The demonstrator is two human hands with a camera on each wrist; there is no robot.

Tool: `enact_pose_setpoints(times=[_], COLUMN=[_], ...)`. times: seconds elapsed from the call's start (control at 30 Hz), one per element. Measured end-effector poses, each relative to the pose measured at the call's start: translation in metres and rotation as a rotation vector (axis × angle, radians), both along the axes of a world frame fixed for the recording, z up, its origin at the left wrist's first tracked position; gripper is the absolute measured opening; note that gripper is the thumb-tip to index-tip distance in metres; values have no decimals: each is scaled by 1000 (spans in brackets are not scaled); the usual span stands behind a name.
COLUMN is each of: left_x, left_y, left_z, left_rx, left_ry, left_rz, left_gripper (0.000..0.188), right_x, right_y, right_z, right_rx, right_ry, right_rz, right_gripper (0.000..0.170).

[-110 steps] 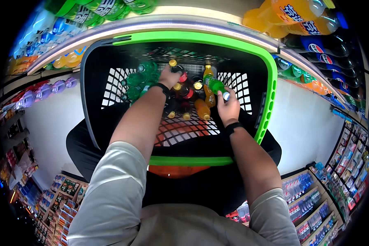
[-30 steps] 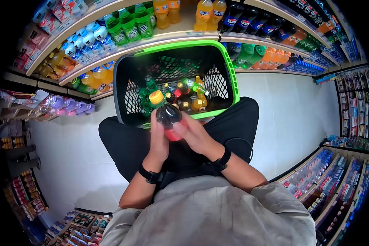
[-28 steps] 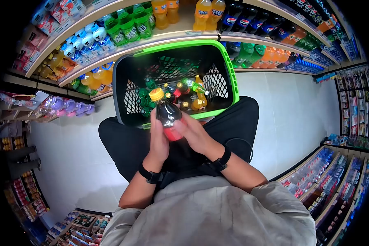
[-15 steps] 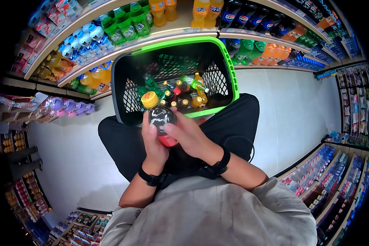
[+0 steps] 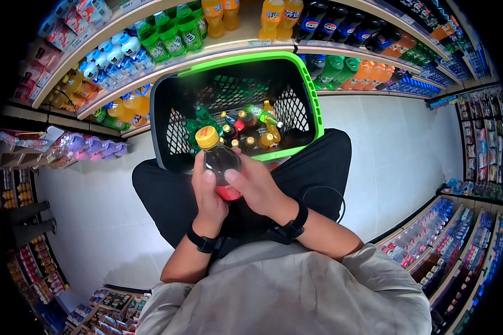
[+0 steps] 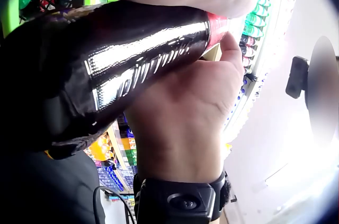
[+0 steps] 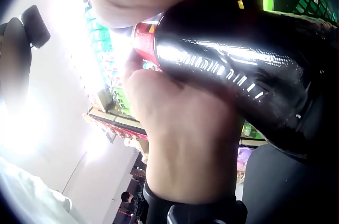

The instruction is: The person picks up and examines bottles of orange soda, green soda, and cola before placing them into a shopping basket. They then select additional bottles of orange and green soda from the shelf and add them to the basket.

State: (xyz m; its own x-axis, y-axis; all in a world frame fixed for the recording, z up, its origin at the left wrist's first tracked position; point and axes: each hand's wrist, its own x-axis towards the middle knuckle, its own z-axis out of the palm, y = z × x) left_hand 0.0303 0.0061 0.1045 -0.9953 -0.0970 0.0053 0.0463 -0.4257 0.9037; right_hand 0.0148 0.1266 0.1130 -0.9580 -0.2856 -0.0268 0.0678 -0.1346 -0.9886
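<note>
- Two hands, the left hand [image 5: 208, 198] and the right hand [image 5: 257, 184], hold one dark bottle [image 5: 220, 161] between them.
- Both hands' fingers curl round its sides, thumbs against it.
- The bottle is tilted, its yellow cap [image 5: 207, 137] towards the basket [image 5: 308, 89].
- Green bottles [image 5: 201, 116] and orange bottles [image 5: 270, 120] lie in the basket, before a shelf [image 5: 229, 49].

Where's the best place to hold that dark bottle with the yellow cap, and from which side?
I'd grip the dark bottle by its rounded sides, below the yellow cap, coming from left and right at once. The left hand and right hand hold it that way now. It looks wide and tilted, so two palms should steady it better than pinching the narrow cap.
</note>
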Motion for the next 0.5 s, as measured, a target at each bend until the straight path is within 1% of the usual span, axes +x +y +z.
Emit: enact_pose_setpoints(times=[0.07, 0.23, 0.33, 0.43, 0.5], left_x=[0, 0, -2, -5, -8], left_y=[-3, -4, -5, -4, -1], left_z=[-7, -9, -13, -15, -18], left_rx=[-12, -2, -44, 33, 23], left_ry=[-10, -26, -11, -65, -84], left_rz=[-20, -60, -69, -76, -83], left_gripper=[61, 60, 61, 61, 61], right_x=[-1, -1, -3, -5, -7], right_y=[2, 3, 3, 1, 1], right_z=[4, 1, 2, -2, -7], right_rx=[33, 82, 99, 156, 192], right_ry=[-28, 14, 37, 17, -19], right_rz=[5, -5, -11, -9, -2], right_gripper=[41, 43, 45, 49, 52])
